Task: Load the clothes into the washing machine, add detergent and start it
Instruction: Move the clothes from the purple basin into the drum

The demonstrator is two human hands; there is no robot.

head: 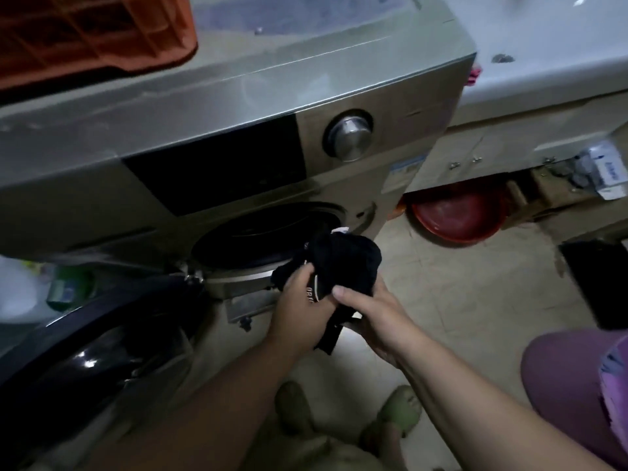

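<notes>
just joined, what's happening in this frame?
A person is loading laundry. Both the left hand and right hand grip a bunched black garment just in front of the open drum of a front-loading washing machine. The door is swung open to the left. The garment is not inside yet. The display panel is dark, so the machine does not appear started. An orange crate sits on top.

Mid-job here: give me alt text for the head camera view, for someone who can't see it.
Both hands, left hand and right hand, hold a bundled black garment just in front of the open drum of a silver front-loading washing machine. Its dark door hangs open at lower left; an orange crate sits on top.
</notes>
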